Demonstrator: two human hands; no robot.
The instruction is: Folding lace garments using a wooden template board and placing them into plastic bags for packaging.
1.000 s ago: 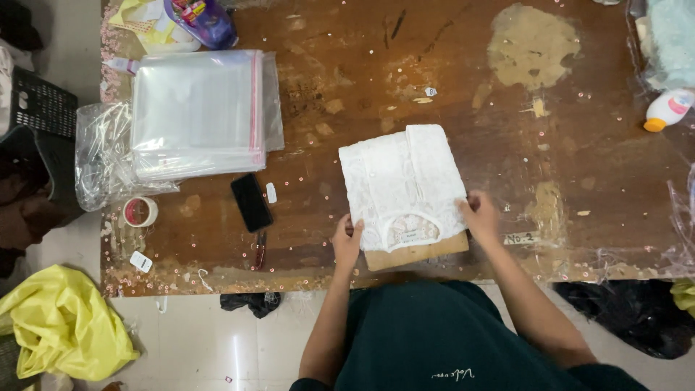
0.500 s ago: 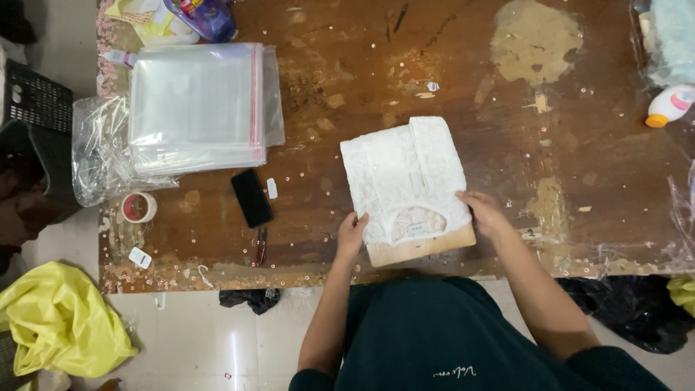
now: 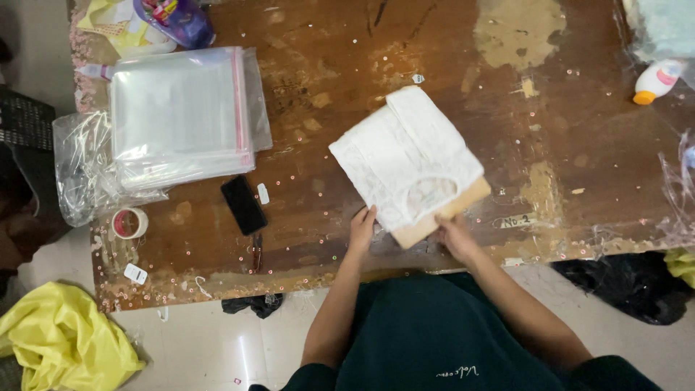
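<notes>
Turned since a moment ago: your folded white garment on its cardboard board, now angled on the wooden table.
Your left hand presses flat at its near corner; your right hand pinches the board's edge.

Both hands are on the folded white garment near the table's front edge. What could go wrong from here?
1. The folded white garment lies skewed on its brown cardboard, with both the left hand and the right hand at its near end; the fold might slip.
2. It sits close to the table front edge and could slide off.
3. The worn tabletop's small specks may mark the cloth.
</notes>
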